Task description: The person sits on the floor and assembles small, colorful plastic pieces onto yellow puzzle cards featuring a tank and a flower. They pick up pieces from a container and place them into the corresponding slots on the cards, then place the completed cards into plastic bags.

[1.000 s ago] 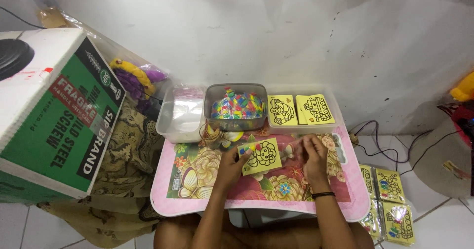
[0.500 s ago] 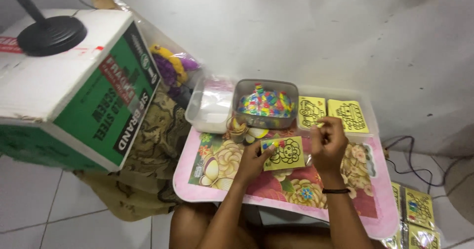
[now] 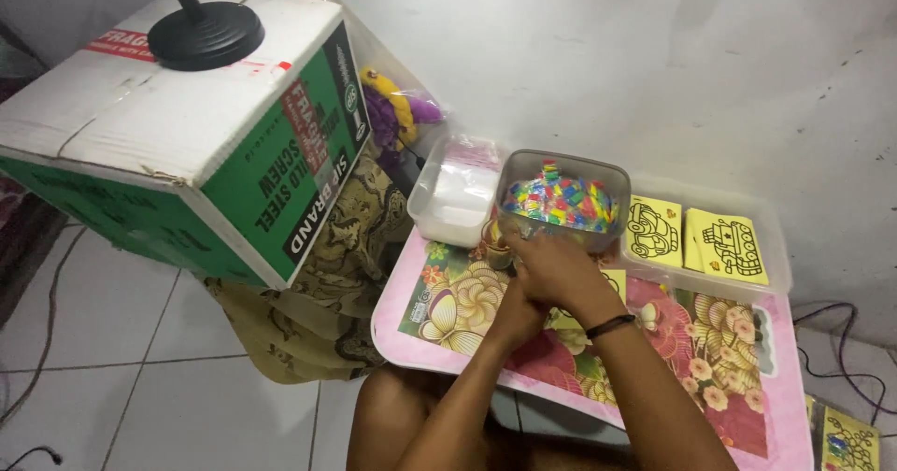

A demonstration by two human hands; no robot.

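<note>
At far left, a green and white cardboard box (image 3: 187,135) stands on patterned brown cloth (image 3: 318,293), with a black round lamp base (image 3: 206,34) on top. Right of the box, purple and yellow toys (image 3: 397,111) lie against the white wall. Next comes a small pink table (image 3: 448,312) with a flower print. On its far edge sit a clear white tub (image 3: 456,191), then a grey tub (image 3: 561,195) heaped with bright small pieces, then a clear tray (image 3: 771,256) holding two yellow cards (image 3: 696,237) with black line drawings.

Near the table's middle, both of the person's hands meet just in front of the grey tub. The left hand (image 3: 514,314) lies under and partly behind the right hand (image 3: 559,270), which wears a black wristband. They are pressed close together over a yellow card (image 3: 612,284), mostly hidden beneath them; whether the fingers pinch anything cannot be told. At the near right corner, another yellow card (image 3: 848,438) lies on the floor.
</note>
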